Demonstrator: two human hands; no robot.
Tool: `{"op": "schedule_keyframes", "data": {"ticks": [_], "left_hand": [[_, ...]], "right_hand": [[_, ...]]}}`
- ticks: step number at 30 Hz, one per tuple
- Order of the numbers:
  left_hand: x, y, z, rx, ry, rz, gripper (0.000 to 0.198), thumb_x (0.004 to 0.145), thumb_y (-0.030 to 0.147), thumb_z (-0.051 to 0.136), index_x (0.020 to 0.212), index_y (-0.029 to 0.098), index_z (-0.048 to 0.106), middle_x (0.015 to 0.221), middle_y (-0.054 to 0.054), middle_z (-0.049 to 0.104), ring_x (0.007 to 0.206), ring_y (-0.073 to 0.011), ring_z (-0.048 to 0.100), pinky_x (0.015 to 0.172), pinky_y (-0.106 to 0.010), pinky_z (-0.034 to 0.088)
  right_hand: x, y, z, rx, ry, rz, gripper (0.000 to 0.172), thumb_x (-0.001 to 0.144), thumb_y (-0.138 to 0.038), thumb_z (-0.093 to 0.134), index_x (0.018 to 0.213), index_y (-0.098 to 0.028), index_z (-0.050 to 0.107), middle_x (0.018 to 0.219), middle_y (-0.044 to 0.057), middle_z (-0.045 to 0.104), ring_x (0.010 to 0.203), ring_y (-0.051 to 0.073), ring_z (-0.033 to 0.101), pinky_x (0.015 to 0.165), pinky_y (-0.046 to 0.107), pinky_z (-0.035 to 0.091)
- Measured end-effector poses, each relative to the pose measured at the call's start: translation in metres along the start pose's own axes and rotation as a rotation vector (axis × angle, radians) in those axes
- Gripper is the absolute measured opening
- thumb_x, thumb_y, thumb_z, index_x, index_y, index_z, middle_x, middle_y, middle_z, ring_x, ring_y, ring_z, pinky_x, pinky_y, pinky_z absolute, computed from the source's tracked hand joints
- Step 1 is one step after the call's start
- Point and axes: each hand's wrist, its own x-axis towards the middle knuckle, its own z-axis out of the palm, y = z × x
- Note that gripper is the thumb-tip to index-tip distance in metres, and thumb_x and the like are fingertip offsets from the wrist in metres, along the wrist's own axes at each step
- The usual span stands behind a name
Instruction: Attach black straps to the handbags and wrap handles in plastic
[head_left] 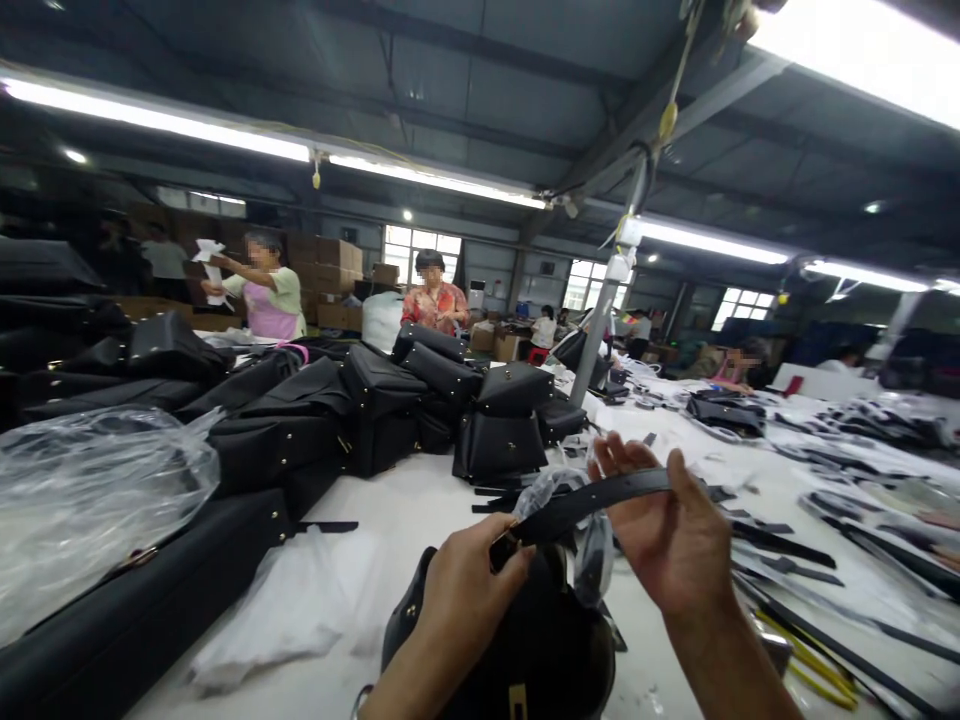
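Observation:
A black strap (592,497) with small holes spans the space between my two hands. My left hand (474,578) is closed on its near end, beside a small gold-coloured metal piece. The far end lies in my right hand (667,540), palm up, held under the thumb with the other fingers partly spread. Below the strap stands a black handbag (525,640) with a gold-coloured fitting on its front, partly covered by my left hand and forearm. Clear plastic wrap (595,565) hangs by the strap, above the bag.
Several black bags (382,400) are heaped across the white table (405,500). Clear plastic (97,490) and white sheeting (289,600) lie at left. Loose straps (787,550) and yellow-handled scissors or pliers (814,665) lie at right. A metal post (600,320) rises beyond. Co-workers (435,295) stand behind.

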Motion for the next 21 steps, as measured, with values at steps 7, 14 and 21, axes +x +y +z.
{"op": "schedule_keyframes", "data": {"ticks": [7,14,21], "left_hand": [[0.001,0.005,0.002,0.123,-0.001,-0.015,0.026,0.089,0.028,0.059,0.111,0.028,0.073,0.101,-0.006,0.078,0.095,-0.0298,0.071,0.074,-0.03,0.044],[-0.001,-0.003,0.0,-0.135,-0.067,0.097,0.038,0.089,0.024,0.062,0.127,0.03,0.066,0.122,-0.003,0.072,0.114,-0.0255,0.065,0.096,-0.033,0.045],[-0.001,-0.016,-0.007,-0.38,-0.211,0.076,0.036,0.1,0.036,0.051,0.133,0.023,0.055,0.082,-0.001,0.072,0.075,-0.0178,0.068,0.073,-0.027,0.049]], "right_hand": [[-0.047,0.019,0.015,-0.363,-0.268,0.185,0.029,0.086,-0.045,0.073,0.106,-0.024,0.074,0.128,0.007,0.069,0.126,0.029,0.058,0.11,0.043,0.043],[-0.05,0.028,0.013,-0.434,-0.223,0.32,0.038,0.09,-0.051,0.068,0.096,-0.015,0.08,0.089,0.008,0.077,0.089,0.027,0.072,0.088,0.038,0.055],[-0.053,0.048,0.004,-0.244,-0.05,0.369,0.035,0.078,-0.048,0.081,0.088,-0.015,0.081,0.082,0.008,0.078,0.072,0.018,0.071,0.066,0.023,0.054]]}}
